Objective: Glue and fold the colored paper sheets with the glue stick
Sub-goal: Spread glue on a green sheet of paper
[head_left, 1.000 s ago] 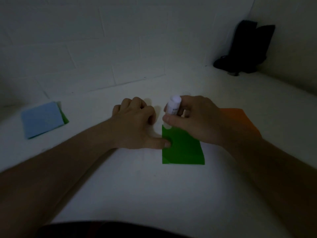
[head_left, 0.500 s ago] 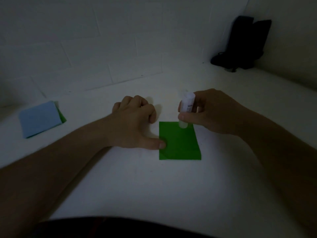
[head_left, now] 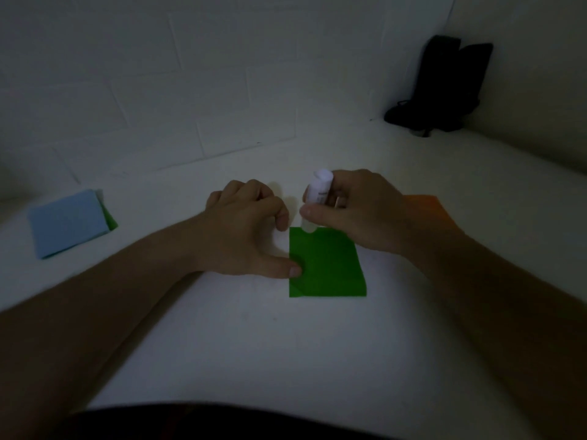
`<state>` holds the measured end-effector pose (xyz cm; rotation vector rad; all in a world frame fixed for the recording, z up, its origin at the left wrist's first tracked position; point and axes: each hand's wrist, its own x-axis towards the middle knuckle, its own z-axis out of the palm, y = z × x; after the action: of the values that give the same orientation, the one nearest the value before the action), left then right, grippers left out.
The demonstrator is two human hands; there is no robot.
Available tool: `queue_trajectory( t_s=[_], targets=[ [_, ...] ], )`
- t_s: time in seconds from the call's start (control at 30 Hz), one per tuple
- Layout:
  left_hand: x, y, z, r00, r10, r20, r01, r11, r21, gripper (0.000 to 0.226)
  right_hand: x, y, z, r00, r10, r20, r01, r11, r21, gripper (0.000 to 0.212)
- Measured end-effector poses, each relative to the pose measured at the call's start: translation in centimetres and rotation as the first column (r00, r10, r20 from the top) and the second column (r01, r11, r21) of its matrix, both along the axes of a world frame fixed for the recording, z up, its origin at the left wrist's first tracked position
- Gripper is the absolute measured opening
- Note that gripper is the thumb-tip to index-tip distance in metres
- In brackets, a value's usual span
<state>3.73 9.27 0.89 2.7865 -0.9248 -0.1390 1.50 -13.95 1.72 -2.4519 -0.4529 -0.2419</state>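
Your right hand gripped the glue stick upright, tip on the far left corner of the green sheet. Your left hand, fingers curled, pinned its left edge by thumb; the unglued far edge ran rightward.

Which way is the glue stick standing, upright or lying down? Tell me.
Roughly upright, leaning slightly: the right hand grips the glue stick with its lower end at the green paper's far edge.
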Motion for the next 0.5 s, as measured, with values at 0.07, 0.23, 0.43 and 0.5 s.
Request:
queue_trajectory(
  t_s=[0.07, 0.23, 0.43, 0.5],
  targets=[
    [0.0, 0.0, 0.0, 1.000, 0.003, -0.007, -0.003, 1.000, 0.011, 0.072, 0.2, -0.5, 0.0, 1.000, -0.005, 0.006, 0.005, 0.999, -0.053, 0.015],
    [0.0, 0.0, -0.1, 1.000, 0.005, -0.010, -0.005, 1.000, -0.007, 0.068, -0.1, -2.3, 0.8, 1.000, -0.010, -0.023, 0.007, 0.995, -0.103, 0.020],
    [-0.1, 0.0, 0.0, 1.000, -0.002, -0.025, 0.002, 1.000, -0.019, 0.065, -0.5, -3.2, 1.2, 0.994, -0.107, 0.036, 0.111, 0.979, -0.170, 0.032],
    [-0.1, -0.1, 0.0, 1.000, -0.001, -0.019, 0.001, 1.000, -0.012, 0.068, -0.4, -2.4, 1.1, 0.990, -0.113, 0.079, 0.121, 0.987, -0.105, 0.025]
  ],
)
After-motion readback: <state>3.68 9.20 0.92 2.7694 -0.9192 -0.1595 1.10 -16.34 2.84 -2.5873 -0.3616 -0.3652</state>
